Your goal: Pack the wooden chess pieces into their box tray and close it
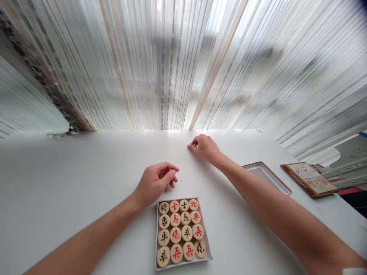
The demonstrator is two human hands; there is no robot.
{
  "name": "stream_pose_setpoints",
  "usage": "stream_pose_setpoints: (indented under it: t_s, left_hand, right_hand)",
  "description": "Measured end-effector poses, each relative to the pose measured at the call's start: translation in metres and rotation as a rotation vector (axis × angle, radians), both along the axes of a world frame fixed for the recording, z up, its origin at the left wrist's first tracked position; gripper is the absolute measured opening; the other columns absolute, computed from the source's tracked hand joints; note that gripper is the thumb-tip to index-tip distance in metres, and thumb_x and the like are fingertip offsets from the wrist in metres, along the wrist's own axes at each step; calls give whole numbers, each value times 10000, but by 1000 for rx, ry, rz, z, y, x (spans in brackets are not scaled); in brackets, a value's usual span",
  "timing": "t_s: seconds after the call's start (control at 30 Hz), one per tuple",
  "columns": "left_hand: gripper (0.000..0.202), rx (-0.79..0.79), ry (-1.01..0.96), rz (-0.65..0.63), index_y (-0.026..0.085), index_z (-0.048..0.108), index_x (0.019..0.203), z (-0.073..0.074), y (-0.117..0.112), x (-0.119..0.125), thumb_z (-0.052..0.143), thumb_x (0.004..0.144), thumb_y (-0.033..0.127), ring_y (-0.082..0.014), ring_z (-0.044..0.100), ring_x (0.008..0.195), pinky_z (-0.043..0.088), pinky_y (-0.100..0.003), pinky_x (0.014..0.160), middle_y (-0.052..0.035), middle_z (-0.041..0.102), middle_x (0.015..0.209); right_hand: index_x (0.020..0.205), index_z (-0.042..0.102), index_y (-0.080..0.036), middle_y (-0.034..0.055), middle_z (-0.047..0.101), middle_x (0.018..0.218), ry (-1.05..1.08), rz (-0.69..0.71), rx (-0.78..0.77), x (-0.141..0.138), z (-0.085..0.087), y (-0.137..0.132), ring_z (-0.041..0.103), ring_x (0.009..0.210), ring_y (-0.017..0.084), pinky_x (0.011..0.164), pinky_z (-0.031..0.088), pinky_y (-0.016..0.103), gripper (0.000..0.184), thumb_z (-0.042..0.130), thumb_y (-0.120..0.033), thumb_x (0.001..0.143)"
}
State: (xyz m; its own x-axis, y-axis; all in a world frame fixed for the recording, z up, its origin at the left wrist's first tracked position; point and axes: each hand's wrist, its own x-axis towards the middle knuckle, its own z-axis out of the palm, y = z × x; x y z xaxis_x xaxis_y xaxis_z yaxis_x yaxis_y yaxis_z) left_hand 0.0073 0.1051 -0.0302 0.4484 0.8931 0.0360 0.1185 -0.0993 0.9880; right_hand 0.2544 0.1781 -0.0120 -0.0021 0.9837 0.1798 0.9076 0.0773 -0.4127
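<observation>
A small white box (208, 244) of round wooden Chinese chess pieces (181, 233) with red and black characters lies on the white table (57, 191), near me. My left hand (156, 182) hovers just beyond the box's far edge, fingers curled loosely, nothing visible in them. Farther out, my right hand (204, 147) rests on the table with fingers pinched on a small round chess piece (192, 144), mostly hidden by the fingers.
A shallow brown-rimmed box lid (268, 176) and a brown-edged printed board or book (309, 178) lie at the table's right. Behind the table hangs a striped, blurred curtain wall (183, 65).
</observation>
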Motion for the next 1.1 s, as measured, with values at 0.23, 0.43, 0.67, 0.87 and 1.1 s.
stream_pose_setpoints:
  t_s: [0.23,0.43,0.67,0.87,1.1]
  left_hand:
    - [232,-40,-107,1,151,743,999,0,0,1,674,948,367,-150,680,626,520,-234,536,-63,746,797]
    - [331,-110,-156,-60,129,771,905,6,-3,2,712,926,454,-159,698,646,554,-254,577,-100,771,827]
    - [233,-207,-143,-83,151,816,873,13,-4,4,815,855,384,-142,678,648,543,-230,594,-64,771,772]
    - [170,-218,-121,-71,143,827,910,14,-2,8,799,868,305,-126,656,590,552,-217,574,-38,745,676]
    - [161,-173,-109,-39,134,831,927,17,-7,10,840,842,270,-111,668,596,549,-177,543,-28,752,686]
  right_hand:
    - [1036,733,-176,48,775,842,256,245,5,-18,9,-74,709,727,172,695,564,296,264,694,-424,952]
    - [1076,743,-164,62,772,834,665,386,63,-39,-7,-118,698,713,169,628,577,289,257,724,-380,940]
    - [1161,774,-163,61,752,852,669,488,226,-38,-20,-114,681,707,155,609,569,291,254,734,-235,920]
    - [1178,779,-177,91,803,985,928,377,29,-35,-28,-120,743,821,199,719,630,343,286,784,-258,903]
    - [1045,832,-199,60,830,928,1153,324,-107,-35,-19,-120,782,827,178,712,645,245,196,849,-227,852]
